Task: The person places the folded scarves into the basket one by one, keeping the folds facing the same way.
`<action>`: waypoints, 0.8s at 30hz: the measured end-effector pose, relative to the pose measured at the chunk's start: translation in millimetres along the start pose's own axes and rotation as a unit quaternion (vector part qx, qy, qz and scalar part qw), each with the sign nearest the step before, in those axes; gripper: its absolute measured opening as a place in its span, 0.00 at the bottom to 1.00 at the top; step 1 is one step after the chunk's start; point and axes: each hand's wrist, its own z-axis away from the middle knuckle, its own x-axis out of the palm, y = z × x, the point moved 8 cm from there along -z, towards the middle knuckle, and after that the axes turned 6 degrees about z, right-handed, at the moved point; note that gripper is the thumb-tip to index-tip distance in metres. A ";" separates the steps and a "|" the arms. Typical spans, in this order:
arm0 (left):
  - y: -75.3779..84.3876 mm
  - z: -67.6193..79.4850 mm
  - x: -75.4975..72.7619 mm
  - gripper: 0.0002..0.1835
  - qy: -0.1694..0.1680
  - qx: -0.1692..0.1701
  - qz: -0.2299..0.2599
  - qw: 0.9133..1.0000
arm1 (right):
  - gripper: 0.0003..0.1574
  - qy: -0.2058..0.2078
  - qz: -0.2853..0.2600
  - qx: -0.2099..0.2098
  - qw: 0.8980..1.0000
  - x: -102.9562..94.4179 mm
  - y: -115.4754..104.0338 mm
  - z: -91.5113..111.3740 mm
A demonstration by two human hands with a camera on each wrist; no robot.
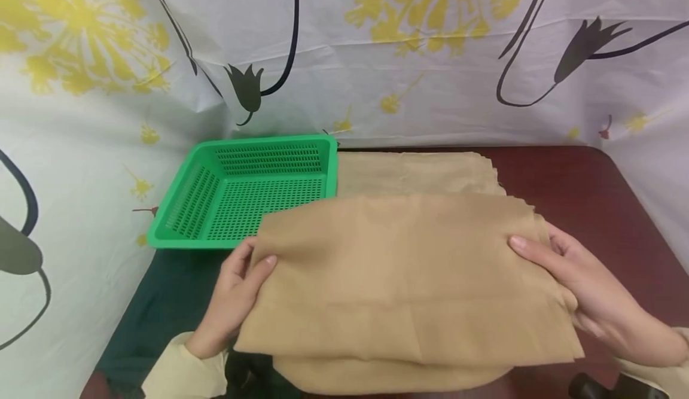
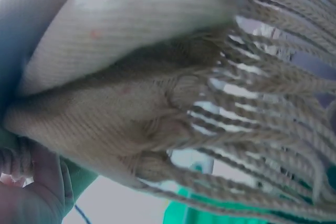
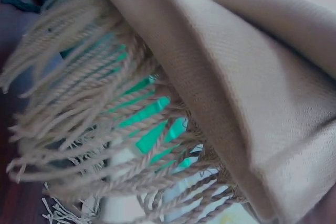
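A folded tan scarf (image 1: 398, 279) is stretched between both hands in the head view, its layers spread wide in front of the body. My left hand (image 1: 231, 297) grips the left edge, thumb on top and fingers behind the cloth. The right edge is pinched the same way by my right hand (image 1: 597, 291), thumb over the top layer. A lower fold sags below the front edge. Twisted fringe (image 2: 262, 114) hangs from the scarf in the left wrist view, and more fringe (image 3: 105, 114) shows in the right wrist view. Fingers (image 2: 44, 187) appear at the lower left there.
An empty green plastic basket (image 1: 242, 142) stands at the back left. Beside it, another tan cloth (image 1: 414, 171) lies flat on the dark red table (image 1: 570, 201). Dark green cloth (image 1: 167, 291) lies at the left. A patterned white sheet (image 1: 334, 76) hangs behind.
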 end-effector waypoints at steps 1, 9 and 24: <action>3.0 -2.4 -5.3 0.12 0.004 0.005 -0.008 1.000 | 0.21 -0.014 -0.016 0.006 1.000 4.7 -0.6 -3.2; 19.4 -28.7 -42.2 0.11 0.015 0.030 -0.053 0.998 | 0.14 -0.006 -0.022 0.028 0.999 23.6 1.9 -35.6; 41.2 -60.7 -107.7 0.10 0.030 0.071 -0.183 0.980 | 0.18 0.070 0.022 0.063 0.995 43.8 31.1 -105.1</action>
